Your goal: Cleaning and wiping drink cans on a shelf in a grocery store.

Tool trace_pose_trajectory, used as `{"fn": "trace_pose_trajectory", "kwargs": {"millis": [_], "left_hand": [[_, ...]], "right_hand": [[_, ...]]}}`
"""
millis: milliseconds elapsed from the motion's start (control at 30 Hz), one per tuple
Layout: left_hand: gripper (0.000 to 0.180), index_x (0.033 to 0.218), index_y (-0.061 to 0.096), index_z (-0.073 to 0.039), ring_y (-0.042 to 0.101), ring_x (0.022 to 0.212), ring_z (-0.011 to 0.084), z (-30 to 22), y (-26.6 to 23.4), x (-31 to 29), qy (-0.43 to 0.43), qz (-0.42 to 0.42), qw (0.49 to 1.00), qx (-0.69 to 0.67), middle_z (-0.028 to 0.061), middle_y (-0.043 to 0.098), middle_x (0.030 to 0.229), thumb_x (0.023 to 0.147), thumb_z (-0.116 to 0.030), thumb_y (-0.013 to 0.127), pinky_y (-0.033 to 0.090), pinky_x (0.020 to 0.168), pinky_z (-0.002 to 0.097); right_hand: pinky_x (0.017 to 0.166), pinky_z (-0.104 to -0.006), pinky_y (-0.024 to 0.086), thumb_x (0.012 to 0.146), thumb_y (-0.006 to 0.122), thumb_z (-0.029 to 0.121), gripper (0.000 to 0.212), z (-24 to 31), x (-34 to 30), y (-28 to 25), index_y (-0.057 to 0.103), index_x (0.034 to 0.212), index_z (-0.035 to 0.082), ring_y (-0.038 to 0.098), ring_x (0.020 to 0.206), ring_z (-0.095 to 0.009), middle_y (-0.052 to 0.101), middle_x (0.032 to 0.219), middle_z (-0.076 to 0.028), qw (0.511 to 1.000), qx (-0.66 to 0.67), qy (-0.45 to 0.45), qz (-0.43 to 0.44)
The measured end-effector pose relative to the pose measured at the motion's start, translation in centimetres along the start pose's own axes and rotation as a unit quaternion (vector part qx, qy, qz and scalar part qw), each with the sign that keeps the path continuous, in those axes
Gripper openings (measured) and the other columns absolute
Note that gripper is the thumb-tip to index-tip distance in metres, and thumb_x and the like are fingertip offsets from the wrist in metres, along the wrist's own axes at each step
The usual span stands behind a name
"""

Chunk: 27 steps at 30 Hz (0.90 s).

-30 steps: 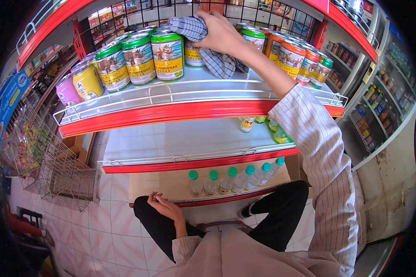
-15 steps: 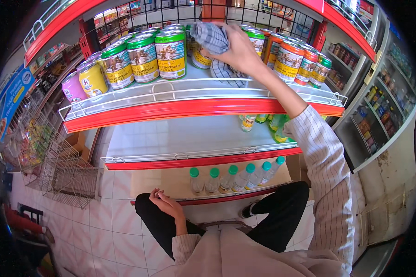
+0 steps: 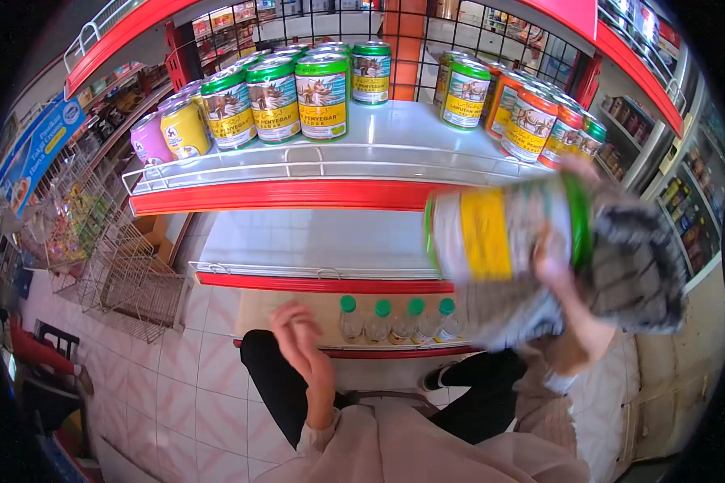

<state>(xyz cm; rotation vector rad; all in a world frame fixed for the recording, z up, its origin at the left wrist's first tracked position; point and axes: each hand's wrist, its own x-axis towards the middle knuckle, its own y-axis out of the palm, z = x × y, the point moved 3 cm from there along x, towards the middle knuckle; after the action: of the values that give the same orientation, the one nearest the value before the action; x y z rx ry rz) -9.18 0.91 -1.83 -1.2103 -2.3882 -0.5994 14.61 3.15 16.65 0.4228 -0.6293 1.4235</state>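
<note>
My right hand (image 3: pixel 564 282), blurred by motion, grips a large green-rimmed drink can (image 3: pixel 486 233) with a white and yellow label. The can lies sideways in the air in front of the shelf's right half. A grey checkered cloth (image 3: pixel 636 266) is bunched in the same hand and also hangs below the can. My left hand (image 3: pixel 302 346) is raised above my left knee, holding nothing, its fingers stretched and slightly blurred. Green-rimmed cans (image 3: pixel 322 98) stand in rows on the upper shelf's left, with one can (image 3: pixel 370 74) farther back.
Orange-rimmed cans (image 3: pixel 529 125) crowd the upper shelf's right end. A white wire rail (image 3: pixel 298 167) runs along its red front edge (image 3: pixel 298 196). Lower down stand several green-capped bottles (image 3: pixel 381 322). Wire baskets (image 3: pixel 133 302) are at the left, glass-door fridges (image 3: pixel 693 201) at the right.
My right hand has come off the upper shelf toward me, with a can and the cloth in it. My left hand has risen a little. The view has shifted slightly.
</note>
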Motion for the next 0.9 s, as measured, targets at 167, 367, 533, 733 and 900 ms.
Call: {"fn": "trace_pose_trajectory", "kwargs": {"millis": [167, 367, 533, 733, 900], "left_hand": [[0.062, 0.116, 0.045, -0.002, 0.049, 0.101, 0.0223, -9.3, 5.7, 1.7, 0.156, 0.316, 0.921, 0.168, 0.0129, 0.049, 0.114, 0.066, -0.029, 0.070, 0.044, 0.074, 0.0304], [0.078, 0.120, 0.042, -0.005, 0.056, 0.094, 0.0308, -5.6, 5.8, -1.4, -0.065, 0.398, 0.905, 0.134, 0.0131, 0.056, 0.106, 0.052, -0.019, 0.079, 0.047, 0.077, 0.0354], [0.077, 0.119, 0.043, -0.007, 0.059, 0.091, 0.0306, -5.1, 5.9, -1.9, -0.091, 0.332, 0.937, 0.054, 0.0131, 0.058, 0.102, 0.049, -0.010, 0.077, 0.048, 0.075, 0.0337], [0.068, 0.115, 0.045, -0.004, 0.060, 0.088, 0.0314, -4.9, 6.0, -2.5, 0.031, 0.326, 0.930, 0.167, 0.0122, 0.059, 0.101, 0.054, -0.008, 0.073, 0.048, 0.075, 0.0349], [0.048, 0.114, 0.045, -0.002, 0.059, 0.078, 0.0273, -5.4, 6.0, -2.3, 0.083, 0.286, 0.917, 0.265, 0.0119, 0.057, 0.096, 0.070, -0.007, 0.064, 0.048, 0.069, 0.0309]], "right_hand": [[0.090, -0.0312, 0.039, 0.056, 0.077, 0.011, 0.071, -2.5, -2.7, 0.9, 0.047, 0.120, 0.007, 0.049, 0.104, -0.023, 0.047, 0.108, -0.010, 0.954, -0.106, -0.002, 0.281], [0.086, -0.0350, 0.040, 0.065, 0.072, 0.021, 0.069, -4.3, -5.2, 1.9, 0.041, 0.125, 0.007, 0.050, 0.103, -0.025, 0.046, 0.108, -0.012, 0.953, -0.120, 0.040, 0.276], [0.098, -0.0341, 0.030, 0.089, 0.048, 0.034, 0.051, -6.6, -6.6, -0.6, 0.040, 0.126, 0.000, 0.041, 0.117, -0.024, 0.041, 0.128, -0.013, 0.960, 0.230, 0.149, -0.064], [0.093, -0.0401, 0.036, 0.078, 0.061, 0.022, 0.048, -2.8, -4.1, 2.0, 0.046, 0.116, -0.003, 0.050, 0.104, -0.029, 0.054, 0.109, -0.014, 0.982, -0.167, -0.054, 0.064], [0.089, -0.0438, 0.039, 0.067, 0.068, 0.024, 0.051, -4.4, -6.7, 2.4, 0.050, 0.106, -0.003, 0.053, 0.095, -0.032, 0.055, 0.100, -0.015, 0.966, -0.123, -0.188, 0.127]]}}
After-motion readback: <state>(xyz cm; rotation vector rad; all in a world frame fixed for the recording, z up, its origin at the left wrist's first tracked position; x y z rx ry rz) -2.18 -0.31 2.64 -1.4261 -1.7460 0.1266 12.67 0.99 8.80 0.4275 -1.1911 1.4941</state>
